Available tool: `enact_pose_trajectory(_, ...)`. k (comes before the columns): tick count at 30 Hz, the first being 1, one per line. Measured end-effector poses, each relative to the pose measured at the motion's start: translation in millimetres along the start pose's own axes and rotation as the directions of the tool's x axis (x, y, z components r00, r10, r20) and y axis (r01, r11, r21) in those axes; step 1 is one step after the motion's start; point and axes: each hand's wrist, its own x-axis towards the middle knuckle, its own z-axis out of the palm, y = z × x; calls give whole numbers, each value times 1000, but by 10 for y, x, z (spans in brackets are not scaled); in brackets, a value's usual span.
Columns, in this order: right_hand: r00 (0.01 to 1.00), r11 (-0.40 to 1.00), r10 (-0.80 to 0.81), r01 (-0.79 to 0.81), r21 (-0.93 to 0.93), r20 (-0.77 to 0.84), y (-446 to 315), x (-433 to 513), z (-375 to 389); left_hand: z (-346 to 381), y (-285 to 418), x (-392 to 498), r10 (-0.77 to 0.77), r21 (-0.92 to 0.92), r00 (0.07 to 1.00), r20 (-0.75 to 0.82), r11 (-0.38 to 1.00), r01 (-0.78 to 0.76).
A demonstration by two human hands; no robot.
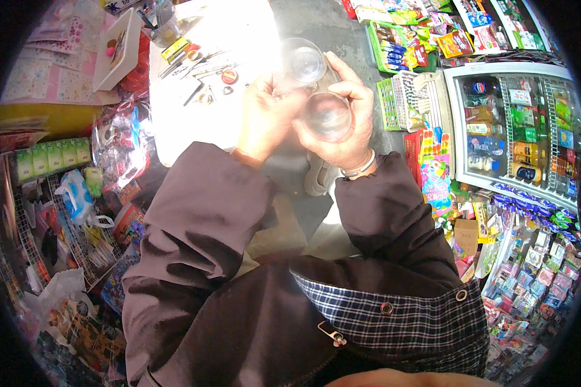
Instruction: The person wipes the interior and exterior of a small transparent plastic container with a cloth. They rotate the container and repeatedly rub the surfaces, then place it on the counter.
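Note:
A pair of eyeglasses with large round clear lenses [327,118] is between my hands, tilted so one lens lies beyond the other. My right hand [362,113] grips it by the near lens and the right side, thumb and fingers around the rim. The fingers of my left hand [266,116] pinch near the middle of the glasses; glare washes out the exact contact. Left of my hands is a brightly lit white tabletop [193,133]. On it lie several thin metal hand tools [213,67], a small round red tin [229,76] and small metal parts [206,96].
A yellow box [175,50] and a clear cup [164,29] stand at the table's far left. On the right are a glass-front drinks fridge [481,126], a green snack basket [380,46] and racks of small packets. Packaged goods [53,157] crowd the left. A shoe [314,176] shows below my hands.

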Motion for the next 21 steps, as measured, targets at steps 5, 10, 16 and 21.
enact_pose_trajectory(5,998,998,53,-52,-21,16,13,-5,-60,19,-80,17,46,80,999,-13,996,-45)
enact_pose_trajectory(10,983,985,174,-175,1,63,19,-71,-112,12,-150,15,42,234,999,3,971,-42)
enact_pose_trajectory(16,978,979,196,-192,-63,72,54,-108,-159,-59,-281,92,111,493,993,27,863,-110)
enact_pose_trajectory(21,979,978,199,-196,-65,46,66,-90,-172,-74,-287,103,119,584,992,37,803,-118)
